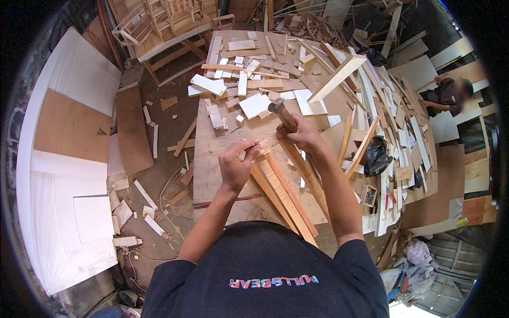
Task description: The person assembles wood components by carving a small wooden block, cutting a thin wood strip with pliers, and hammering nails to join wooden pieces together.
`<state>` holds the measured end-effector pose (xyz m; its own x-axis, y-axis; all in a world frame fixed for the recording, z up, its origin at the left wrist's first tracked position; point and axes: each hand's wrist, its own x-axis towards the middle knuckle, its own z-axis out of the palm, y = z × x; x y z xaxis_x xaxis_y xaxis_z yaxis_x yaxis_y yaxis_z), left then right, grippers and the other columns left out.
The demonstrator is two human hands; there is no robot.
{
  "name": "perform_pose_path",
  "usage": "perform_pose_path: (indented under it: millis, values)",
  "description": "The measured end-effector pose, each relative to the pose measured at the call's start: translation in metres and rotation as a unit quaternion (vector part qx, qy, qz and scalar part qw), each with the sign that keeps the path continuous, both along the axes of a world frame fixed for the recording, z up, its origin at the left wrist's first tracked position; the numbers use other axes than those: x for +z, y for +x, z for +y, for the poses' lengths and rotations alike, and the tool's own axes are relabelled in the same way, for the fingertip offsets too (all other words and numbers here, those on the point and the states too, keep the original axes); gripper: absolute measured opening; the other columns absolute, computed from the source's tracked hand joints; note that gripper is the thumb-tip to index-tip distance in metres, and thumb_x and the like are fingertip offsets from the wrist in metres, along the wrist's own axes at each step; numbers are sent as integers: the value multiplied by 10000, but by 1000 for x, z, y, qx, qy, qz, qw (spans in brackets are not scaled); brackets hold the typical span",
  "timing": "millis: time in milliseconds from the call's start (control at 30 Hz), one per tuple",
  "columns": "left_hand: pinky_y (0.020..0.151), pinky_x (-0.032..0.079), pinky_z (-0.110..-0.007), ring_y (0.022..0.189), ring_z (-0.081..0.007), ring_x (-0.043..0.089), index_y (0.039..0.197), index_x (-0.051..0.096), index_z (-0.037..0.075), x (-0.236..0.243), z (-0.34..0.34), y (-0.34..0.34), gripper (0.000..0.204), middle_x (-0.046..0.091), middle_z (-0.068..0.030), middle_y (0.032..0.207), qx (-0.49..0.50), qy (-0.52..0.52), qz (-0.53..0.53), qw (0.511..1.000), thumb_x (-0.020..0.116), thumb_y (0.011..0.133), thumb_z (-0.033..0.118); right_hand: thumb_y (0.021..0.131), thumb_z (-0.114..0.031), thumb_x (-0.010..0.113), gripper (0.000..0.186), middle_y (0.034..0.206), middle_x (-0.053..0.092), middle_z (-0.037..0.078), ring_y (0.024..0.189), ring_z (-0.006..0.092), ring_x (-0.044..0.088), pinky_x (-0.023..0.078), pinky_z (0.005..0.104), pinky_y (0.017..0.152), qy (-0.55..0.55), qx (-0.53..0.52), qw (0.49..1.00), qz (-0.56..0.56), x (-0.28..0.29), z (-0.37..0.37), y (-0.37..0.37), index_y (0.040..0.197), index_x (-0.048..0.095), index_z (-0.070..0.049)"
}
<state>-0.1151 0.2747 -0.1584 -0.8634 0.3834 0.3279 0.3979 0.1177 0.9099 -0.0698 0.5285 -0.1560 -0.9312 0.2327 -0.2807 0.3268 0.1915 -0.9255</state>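
My right hand (302, 137) grips an upright hammer (278, 107), its metal head raised above a wooden frame of long strips (281, 193) lying on a plywood worktop (214, 159). My left hand (238, 164) pinches something small and thin, like a nail, on the short crosspiece (268, 144) at the frame's far end. The point of the pinch is too small to make out clearly. The long strips run back toward my body, partly hidden by it.
Offcuts (254, 106) and long battens (366, 132) crowd the worktop, with a black bag (377, 156) and small box (369, 195) at right. A person (448, 95) is at far right. Panels (71, 122) lean at left; wooden furniture (159, 21) stands behind.
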Motion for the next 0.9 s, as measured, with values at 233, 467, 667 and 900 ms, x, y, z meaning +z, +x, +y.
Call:
perform_pose_path:
  millis: [233, 467, 667, 900]
  values:
    - [760, 589, -336, 840, -239, 760, 1021, 798, 44, -4, -4, -3, 155, 796, -125, 946, 4, -20, 107, 994, 814, 868, 29, 808, 17, 690, 494, 1147, 636, 132, 1074, 223, 674, 549, 354, 976, -75, 12, 997, 24, -3, 1, 0, 1274, 528, 26]
    - [764, 590, -356, 843, -257, 760, 1004, 790, 44, -5, -6, -3, 132, 794, -122, 965, 5, -22, 154, 988, 809, 873, 38, 755, 21, 648, 464, 1096, 657, 136, 986, 215, 680, 544, 351, 898, -102, 8, 993, 53, -11, 3, 0, 1209, 548, 25]
    - [745, 587, -365, 836, -266, 761, 1021, 782, 40, -3, -4, -2, 141, 787, -126, 963, -8, -30, 172, 985, 803, 881, 38, 760, 78, 609, 381, 1036, 679, 114, 942, 204, 697, 550, 337, 891, -3, 2, 999, 49, -24, 12, -2, 1135, 569, 21]
    - [725, 582, -380, 825, -304, 745, 1006, 759, 29, -9, -3, 0, 120, 764, -137, 931, 10, -14, 180, 984, 777, 887, 18, 802, 65, 663, 363, 1049, 678, 97, 978, 197, 701, 558, 325, 911, -57, -6, 997, 56, -14, 2, -1, 1149, 570, 12]
